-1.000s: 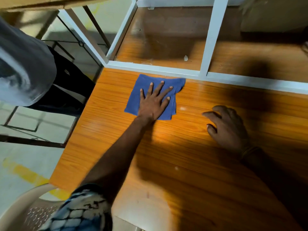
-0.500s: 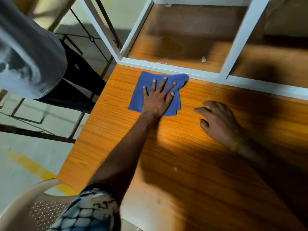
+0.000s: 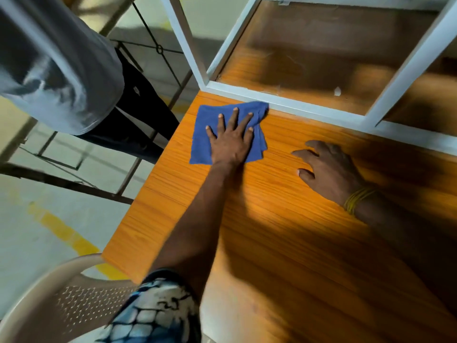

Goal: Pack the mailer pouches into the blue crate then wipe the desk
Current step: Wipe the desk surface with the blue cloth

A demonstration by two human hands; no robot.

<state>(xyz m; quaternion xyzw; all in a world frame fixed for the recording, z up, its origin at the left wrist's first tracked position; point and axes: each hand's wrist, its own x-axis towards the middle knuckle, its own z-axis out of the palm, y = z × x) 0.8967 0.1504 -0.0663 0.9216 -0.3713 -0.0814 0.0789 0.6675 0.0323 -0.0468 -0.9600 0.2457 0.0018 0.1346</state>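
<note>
Left hand (image 3: 231,141) flat on the blue cloth (image 3: 201,134)!
Fingers spread, pressing it onto the tabletop (image 3: 284,243) corner; right hand (image 3: 326,169) rests alongside, fingers seemingly loose, holding nothing.

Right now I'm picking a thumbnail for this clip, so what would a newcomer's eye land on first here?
The blue cloth stands out first, lying at the far left corner of the orange wooden desk with the left hand pressed flat on it, fingers spread. Just to its right the right hand rests on the bare wood, a yellow band at the wrist. Behind both runs a white frame.
</note>
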